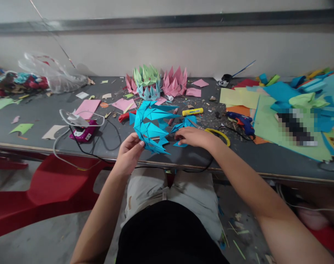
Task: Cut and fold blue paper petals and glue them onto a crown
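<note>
My left hand (129, 152) grips the lower edge of a spiky blue folded-paper chain (149, 124), which it holds tilted up above the near edge of the grey table (40, 121). My right hand (193, 137) rests on the table with its fingers on a smaller blue folded-paper piece (185, 124). Just behind that hand lie a yellow glue stick (192, 111) and scissors with yellow handles (219, 134). Finished paper crowns in pink (174, 82), green (146, 76) and light blue (149, 93) stand further back at the middle.
A blue glue gun (241, 121) and a heap of coloured paper sheets (290, 106) lie on the right. At the left are a magenta device with cables (83, 132), pink paper (87, 107) and a plastic bag (52, 75). A red chair (46, 190) stands lower left.
</note>
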Tool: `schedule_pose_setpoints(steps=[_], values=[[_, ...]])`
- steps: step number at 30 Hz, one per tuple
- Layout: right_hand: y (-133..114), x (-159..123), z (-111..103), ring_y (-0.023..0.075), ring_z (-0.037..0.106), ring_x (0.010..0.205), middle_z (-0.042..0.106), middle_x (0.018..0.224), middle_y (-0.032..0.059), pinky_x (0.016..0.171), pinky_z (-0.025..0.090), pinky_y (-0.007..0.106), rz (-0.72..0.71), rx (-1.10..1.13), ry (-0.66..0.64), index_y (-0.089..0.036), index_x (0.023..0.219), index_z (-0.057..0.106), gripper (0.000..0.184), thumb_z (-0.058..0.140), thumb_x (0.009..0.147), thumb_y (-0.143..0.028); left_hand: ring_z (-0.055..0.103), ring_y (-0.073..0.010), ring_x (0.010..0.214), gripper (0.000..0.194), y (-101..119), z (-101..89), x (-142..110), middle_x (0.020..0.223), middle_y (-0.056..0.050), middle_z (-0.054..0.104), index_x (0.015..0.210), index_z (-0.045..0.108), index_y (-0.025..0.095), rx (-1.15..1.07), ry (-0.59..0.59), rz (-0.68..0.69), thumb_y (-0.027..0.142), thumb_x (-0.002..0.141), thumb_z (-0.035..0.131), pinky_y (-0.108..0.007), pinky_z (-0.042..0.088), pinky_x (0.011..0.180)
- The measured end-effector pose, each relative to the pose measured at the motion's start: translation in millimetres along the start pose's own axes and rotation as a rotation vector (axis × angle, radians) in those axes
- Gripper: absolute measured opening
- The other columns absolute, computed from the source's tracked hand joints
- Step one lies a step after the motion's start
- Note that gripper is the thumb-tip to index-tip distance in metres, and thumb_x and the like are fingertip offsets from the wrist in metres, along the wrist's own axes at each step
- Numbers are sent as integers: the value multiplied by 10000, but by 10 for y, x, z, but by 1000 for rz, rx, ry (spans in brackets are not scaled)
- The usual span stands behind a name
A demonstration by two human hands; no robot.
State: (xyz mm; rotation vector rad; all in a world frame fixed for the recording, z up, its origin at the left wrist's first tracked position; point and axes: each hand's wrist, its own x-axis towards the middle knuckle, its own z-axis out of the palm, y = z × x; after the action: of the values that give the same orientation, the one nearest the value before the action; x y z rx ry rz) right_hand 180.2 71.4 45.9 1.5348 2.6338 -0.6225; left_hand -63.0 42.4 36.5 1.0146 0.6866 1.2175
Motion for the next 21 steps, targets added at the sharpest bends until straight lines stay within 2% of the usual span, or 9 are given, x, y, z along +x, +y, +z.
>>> schedule_pose_setpoints(steps=[3,5,8,14,21], values=[[-42,-38,-28,188,577,820,640,890,50,641,404,254,109,45,-99,-180,979,599,229,606,755,-228,587,-100,683,202,7,9,2,749,9,635,819,636,188,-2,-3,1,198,642,733,-215,485,642],[-69,-63,-35,186,573,809,635,863,53,623,389,249,135,35,-138,-175,925,609,179,596,753,-223,586,-100,679,197,10,18,3,745,9,634,817,633,187,0,-8,3,200,646,731,-213,482,637],[-101,-109,-11,187,566,801,632,861,61,618,371,252,108,3,-112,-178,815,611,91,559,742,-192,583,-98,673,189,11,25,0,737,10,630,817,632,186,5,-13,2,200,653,724,-210,480,633],[-153,-238,60,196,581,781,652,866,49,608,359,263,94,77,96,-209,872,571,132,500,765,-237,587,-104,701,198,5,19,-8,757,10,635,812,629,192,9,-1,-8,201,641,727,-218,485,658],[-249,-265,136,186,609,864,672,961,31,737,421,281,62,287,454,-213,958,590,171,488,827,-255,581,-98,688,201,2,32,-3,743,13,627,810,623,189,-3,-4,-5,194,640,731,-205,479,634]])
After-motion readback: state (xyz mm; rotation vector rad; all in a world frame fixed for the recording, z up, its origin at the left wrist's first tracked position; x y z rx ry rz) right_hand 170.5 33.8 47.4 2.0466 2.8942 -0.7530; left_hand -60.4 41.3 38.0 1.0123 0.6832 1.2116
